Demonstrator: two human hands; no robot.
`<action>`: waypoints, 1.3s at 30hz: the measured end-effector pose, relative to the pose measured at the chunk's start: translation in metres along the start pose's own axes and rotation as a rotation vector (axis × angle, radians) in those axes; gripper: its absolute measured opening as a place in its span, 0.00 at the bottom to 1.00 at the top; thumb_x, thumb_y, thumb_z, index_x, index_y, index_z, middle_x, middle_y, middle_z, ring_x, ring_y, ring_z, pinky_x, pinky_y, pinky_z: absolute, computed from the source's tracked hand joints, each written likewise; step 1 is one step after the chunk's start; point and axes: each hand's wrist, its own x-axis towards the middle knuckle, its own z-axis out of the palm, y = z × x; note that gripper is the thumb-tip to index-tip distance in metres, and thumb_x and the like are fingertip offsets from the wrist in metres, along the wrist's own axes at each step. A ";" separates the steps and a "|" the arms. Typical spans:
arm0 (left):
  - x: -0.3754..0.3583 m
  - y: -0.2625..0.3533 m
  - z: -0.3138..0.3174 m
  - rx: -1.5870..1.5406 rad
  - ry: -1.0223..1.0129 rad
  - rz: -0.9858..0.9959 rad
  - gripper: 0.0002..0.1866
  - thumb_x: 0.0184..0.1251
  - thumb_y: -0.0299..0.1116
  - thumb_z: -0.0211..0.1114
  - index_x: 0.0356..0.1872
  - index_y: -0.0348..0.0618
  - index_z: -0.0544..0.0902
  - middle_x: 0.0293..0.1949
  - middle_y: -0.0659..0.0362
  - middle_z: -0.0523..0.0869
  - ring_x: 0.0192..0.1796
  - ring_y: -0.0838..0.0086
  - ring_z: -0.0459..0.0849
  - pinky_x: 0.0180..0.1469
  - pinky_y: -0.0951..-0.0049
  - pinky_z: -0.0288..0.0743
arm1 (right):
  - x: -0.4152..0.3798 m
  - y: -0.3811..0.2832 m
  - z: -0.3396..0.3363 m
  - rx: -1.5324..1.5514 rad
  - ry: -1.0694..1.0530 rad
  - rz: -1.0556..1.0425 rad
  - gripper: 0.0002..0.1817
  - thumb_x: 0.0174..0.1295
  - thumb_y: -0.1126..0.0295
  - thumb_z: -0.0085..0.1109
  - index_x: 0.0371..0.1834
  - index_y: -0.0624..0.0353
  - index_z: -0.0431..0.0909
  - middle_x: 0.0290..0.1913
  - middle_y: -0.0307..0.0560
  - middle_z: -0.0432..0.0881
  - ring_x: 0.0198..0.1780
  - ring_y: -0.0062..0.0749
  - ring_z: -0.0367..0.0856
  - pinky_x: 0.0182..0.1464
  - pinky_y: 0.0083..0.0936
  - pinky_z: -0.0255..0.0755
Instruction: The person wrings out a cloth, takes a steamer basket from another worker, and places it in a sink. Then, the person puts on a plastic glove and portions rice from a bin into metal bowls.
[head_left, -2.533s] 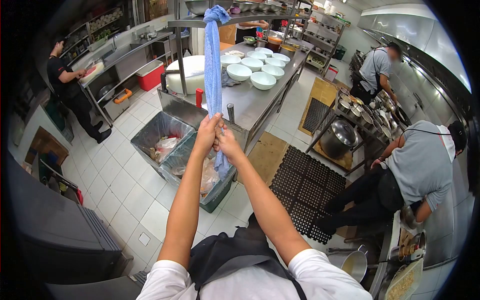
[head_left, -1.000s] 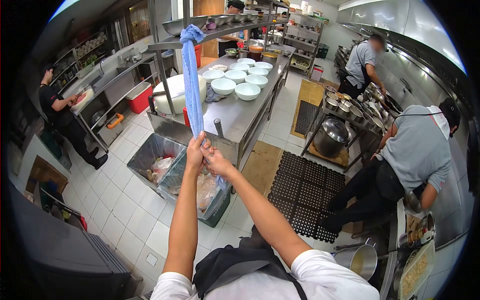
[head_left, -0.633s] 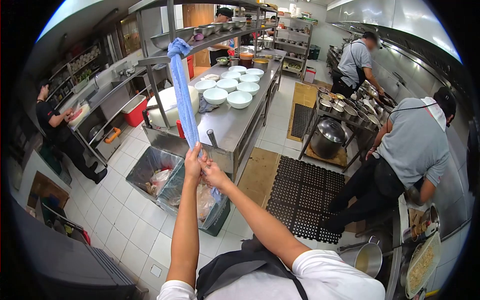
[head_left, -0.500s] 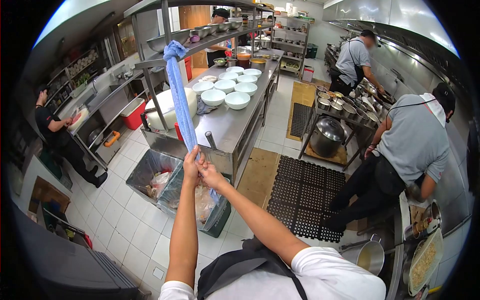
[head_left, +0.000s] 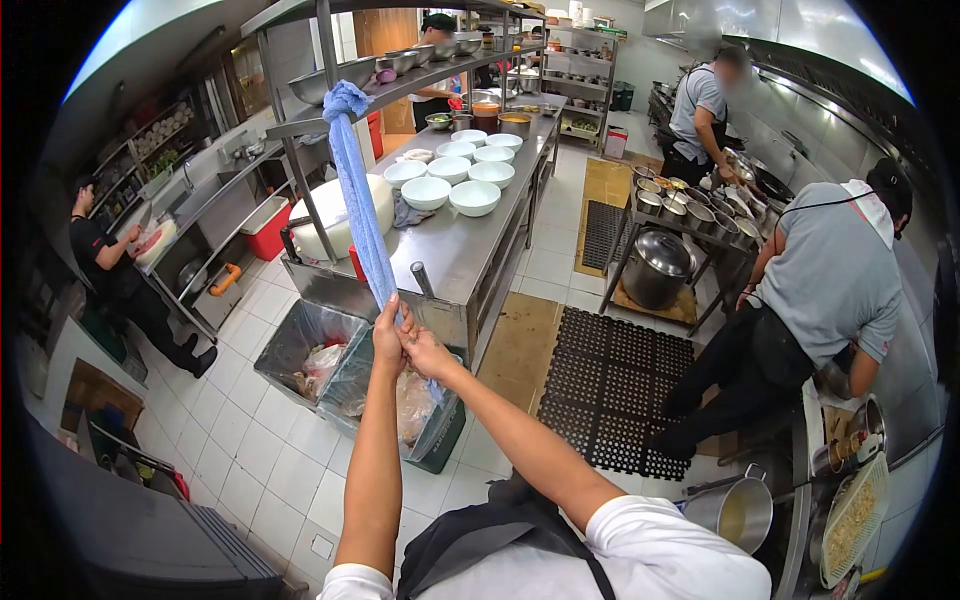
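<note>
A blue cloth (head_left: 358, 205) is looped around an upright post of the metal shelf (head_left: 272, 95) and stretches down taut and twisted. My left hand (head_left: 387, 338) is closed around its lower part. Just beside and slightly below, my right hand (head_left: 427, 354) also grips the cloth, fingers wrapped. A short end of the cloth hangs below my hands. Under them stand two lined bins, a left bin (head_left: 270, 365) and a green right bin (head_left: 438, 452), with plastic and scraps inside.
White bowls (head_left: 426, 194) stand on the steel counter (head_left: 455, 255). A black rubber mat (head_left: 600, 400) lies on the floor. To the right, a person in a grey shirt (head_left: 835, 270) bends forward near a large pot (head_left: 735, 512). A person in black (head_left: 105, 260) works at the left.
My hands stay on the cloth, almost unmoved. The person at the far right stove has shifted their head and arm. At the left, the person in black has raised a hand.
</note>
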 end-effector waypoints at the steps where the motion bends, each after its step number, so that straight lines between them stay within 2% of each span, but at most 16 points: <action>1: -0.003 0.001 0.000 0.000 -0.002 0.021 0.16 0.62 0.48 0.52 0.25 0.46 0.67 0.12 0.66 0.63 0.13 0.80 0.63 0.24 0.81 0.64 | -0.002 -0.004 0.002 0.003 -0.002 0.000 0.19 0.62 0.50 0.45 0.22 0.52 0.64 0.12 0.30 0.61 0.10 0.14 0.56 0.12 0.17 0.47; 10: -0.018 0.018 0.002 0.054 0.026 0.037 0.16 0.63 0.48 0.51 0.25 0.47 0.66 0.12 0.66 0.62 0.14 0.80 0.63 0.23 0.81 0.63 | -0.011 -0.012 0.017 0.067 -0.056 -0.046 0.18 0.62 0.51 0.44 0.21 0.52 0.63 0.12 0.30 0.62 0.10 0.14 0.57 0.12 0.17 0.47; 13: -0.023 0.022 0.008 0.069 0.016 0.049 0.16 0.63 0.48 0.51 0.25 0.47 0.66 0.12 0.66 0.62 0.14 0.80 0.63 0.23 0.81 0.63 | -0.013 -0.013 0.018 0.031 -0.016 -0.158 0.17 0.63 0.52 0.44 0.22 0.51 0.63 0.12 0.30 0.62 0.10 0.14 0.58 0.12 0.17 0.47; 15: -0.026 0.024 0.011 0.064 0.016 0.049 0.16 0.62 0.48 0.51 0.25 0.47 0.66 0.12 0.66 0.62 0.14 0.80 0.63 0.24 0.81 0.63 | -0.017 -0.018 0.015 0.058 -0.079 -0.010 0.17 0.63 0.52 0.44 0.22 0.50 0.63 0.11 0.29 0.62 0.09 0.14 0.57 0.11 0.17 0.47; 17: -0.026 0.025 0.014 0.061 0.013 0.052 0.16 0.62 0.48 0.51 0.25 0.47 0.66 0.12 0.66 0.62 0.14 0.80 0.63 0.24 0.81 0.63 | -0.020 -0.025 0.017 0.058 -0.069 -0.014 0.17 0.63 0.52 0.44 0.22 0.49 0.63 0.11 0.29 0.61 0.09 0.14 0.57 0.10 0.17 0.47; 19: -0.027 0.025 0.014 0.034 0.035 0.075 0.16 0.64 0.46 0.51 0.24 0.45 0.67 0.12 0.64 0.64 0.13 0.79 0.64 0.19 0.81 0.61 | -0.022 -0.026 0.019 0.057 -0.059 -0.021 0.17 0.63 0.52 0.44 0.22 0.49 0.62 0.10 0.29 0.61 0.08 0.14 0.57 0.10 0.17 0.47; 22: -0.028 0.027 0.015 0.034 0.014 0.077 0.16 0.64 0.46 0.51 0.24 0.45 0.66 0.12 0.64 0.64 0.14 0.79 0.64 0.19 0.81 0.61 | -0.024 -0.031 0.021 0.066 -0.034 -0.079 0.18 0.63 0.52 0.43 0.21 0.49 0.61 0.10 0.29 0.61 0.08 0.15 0.56 0.10 0.17 0.47; 25: -0.029 0.028 0.014 0.052 0.032 0.081 0.16 0.64 0.46 0.51 0.24 0.45 0.66 0.13 0.64 0.64 0.14 0.79 0.64 0.19 0.81 0.61 | -0.029 -0.036 0.021 0.069 -0.051 -0.048 0.18 0.63 0.52 0.43 0.20 0.50 0.61 0.10 0.29 0.60 0.07 0.14 0.55 0.09 0.17 0.45; 27: -0.030 0.029 0.012 0.050 0.027 0.082 0.16 0.64 0.46 0.51 0.25 0.45 0.66 0.13 0.64 0.64 0.14 0.79 0.64 0.19 0.81 0.61 | -0.029 -0.038 0.021 0.013 -0.047 -0.050 0.17 0.63 0.53 0.44 0.24 0.53 0.66 0.14 0.33 0.67 0.14 0.16 0.63 0.14 0.18 0.55; 28: -0.030 0.030 0.011 0.048 0.024 0.084 0.16 0.64 0.46 0.51 0.25 0.45 0.66 0.13 0.64 0.64 0.14 0.79 0.64 0.20 0.81 0.62 | -0.026 -0.031 0.024 0.009 -0.029 -0.051 0.17 0.63 0.53 0.44 0.24 0.53 0.66 0.14 0.33 0.67 0.14 0.16 0.63 0.14 0.18 0.55; 30: -0.032 0.032 0.012 0.011 0.015 0.055 0.15 0.64 0.45 0.51 0.25 0.45 0.67 0.13 0.64 0.64 0.14 0.79 0.63 0.20 0.81 0.62 | -0.020 -0.020 0.028 0.033 0.036 -0.202 0.17 0.63 0.56 0.45 0.28 0.59 0.71 0.23 0.38 0.73 0.24 0.18 0.69 0.25 0.20 0.64; 31: -0.032 0.031 0.011 0.002 0.001 0.049 0.15 0.64 0.45 0.51 0.26 0.45 0.67 0.13 0.64 0.64 0.14 0.79 0.63 0.20 0.81 0.62 | -0.024 -0.024 0.026 -0.004 0.013 -0.160 0.17 0.63 0.59 0.45 0.32 0.64 0.72 0.30 0.40 0.75 0.32 0.20 0.70 0.34 0.22 0.66; 34: -0.028 0.030 0.008 -0.032 -0.034 0.046 0.14 0.64 0.44 0.50 0.26 0.45 0.68 0.13 0.65 0.63 0.15 0.80 0.63 0.20 0.82 0.61 | -0.022 -0.026 0.027 -0.005 0.055 -0.212 0.17 0.63 0.59 0.45 0.31 0.64 0.72 0.27 0.39 0.74 0.30 0.20 0.70 0.33 0.21 0.66; 37: -0.029 0.029 0.010 -0.005 -0.013 0.041 0.14 0.65 0.44 0.49 0.26 0.45 0.68 0.13 0.65 0.63 0.15 0.80 0.62 0.21 0.82 0.61 | -0.019 -0.020 0.025 0.037 -0.015 -0.171 0.16 0.63 0.60 0.45 0.31 0.64 0.72 0.26 0.38 0.73 0.28 0.20 0.69 0.32 0.21 0.66; 39: -0.030 0.028 0.012 -0.005 -0.019 0.044 0.14 0.65 0.44 0.49 0.26 0.46 0.68 0.13 0.65 0.63 0.15 0.80 0.62 0.21 0.82 0.62 | -0.017 -0.017 0.025 -0.008 0.058 -0.270 0.16 0.63 0.60 0.45 0.29 0.63 0.71 0.23 0.37 0.72 0.25 0.19 0.68 0.27 0.21 0.64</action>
